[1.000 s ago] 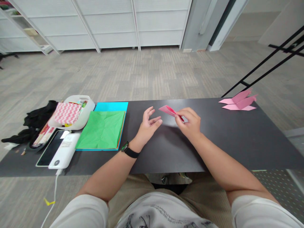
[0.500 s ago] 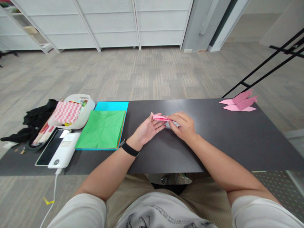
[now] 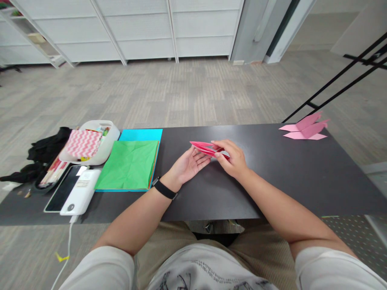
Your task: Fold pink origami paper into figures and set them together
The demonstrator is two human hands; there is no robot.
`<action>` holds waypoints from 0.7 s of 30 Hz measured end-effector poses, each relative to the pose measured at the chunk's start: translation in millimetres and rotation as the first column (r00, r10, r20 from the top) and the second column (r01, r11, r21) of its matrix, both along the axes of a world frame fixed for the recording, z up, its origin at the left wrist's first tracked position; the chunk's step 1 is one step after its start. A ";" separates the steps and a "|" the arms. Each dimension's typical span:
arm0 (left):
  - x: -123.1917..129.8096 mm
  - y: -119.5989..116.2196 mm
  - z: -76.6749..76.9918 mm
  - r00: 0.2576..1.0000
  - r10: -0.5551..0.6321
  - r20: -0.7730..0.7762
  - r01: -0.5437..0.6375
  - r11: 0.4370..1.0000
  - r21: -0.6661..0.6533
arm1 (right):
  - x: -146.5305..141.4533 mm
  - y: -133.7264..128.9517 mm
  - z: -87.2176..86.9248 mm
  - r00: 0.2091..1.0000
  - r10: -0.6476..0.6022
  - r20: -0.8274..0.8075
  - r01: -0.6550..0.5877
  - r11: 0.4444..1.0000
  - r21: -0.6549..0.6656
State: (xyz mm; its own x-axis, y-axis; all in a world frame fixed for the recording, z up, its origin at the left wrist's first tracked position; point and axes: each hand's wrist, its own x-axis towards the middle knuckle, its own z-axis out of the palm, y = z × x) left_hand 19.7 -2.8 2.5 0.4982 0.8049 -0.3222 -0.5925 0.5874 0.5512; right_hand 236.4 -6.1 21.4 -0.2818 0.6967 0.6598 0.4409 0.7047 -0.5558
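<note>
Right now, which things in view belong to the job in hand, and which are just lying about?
Belong: pink folded paper, left hand, right hand; perhaps green sheet, pink folded shapes.
Apparently lying about: white basket, white device, black cloth.

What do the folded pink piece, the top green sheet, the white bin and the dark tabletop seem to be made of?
Folded pink piece: thin paper, judging by its crisp edges.
Green sheet: likely matte paper, with visible creases.
White bin: probably smooth plastic, given its rounded corners.
Dark tabletop: satin, with soft reflections; its material is unclear.
</note>
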 end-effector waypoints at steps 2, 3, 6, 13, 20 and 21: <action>0.4 -0.3 0.7 1.000 0.005 0.005 -0.005 1.000 -0.008 | -0.1 0.4 0.1 1.000 0.007 -0.012 -0.007 1.000 0.002; 0.7 -0.5 1.2 1.000 0.006 0.004 -0.006 1.000 -0.009 | -0.4 0.5 0.2 1.000 0.004 -0.015 -0.004 1.000 0.004; 1.1 -1.0 2.4 1.000 0.007 -0.009 -0.007 1.000 -0.004 | -1.3 0.8 0.4 1.000 0.001 -0.030 -0.001 1.000 -0.020; 0.8 -1.1 0.1 0.999 0.018 -0.044 -0.016 0.999 0.032 | 0.1 1.5 0.4 0.999 0.002 -0.036 -0.005 0.997 -0.072; 1.8 -1.7 1.8 0.998 0.049 -0.043 -0.049 0.999 0.006 | 13.5 5.3 -1.6 0.991 -0.039 0.127 0.018 0.987 0.163; 1.8 -1.6 1.9 0.998 0.050 -0.044 -0.050 0.999 0.006 | 15.3 5.5 -1.6 0.988 -0.046 0.147 0.017 0.981 0.194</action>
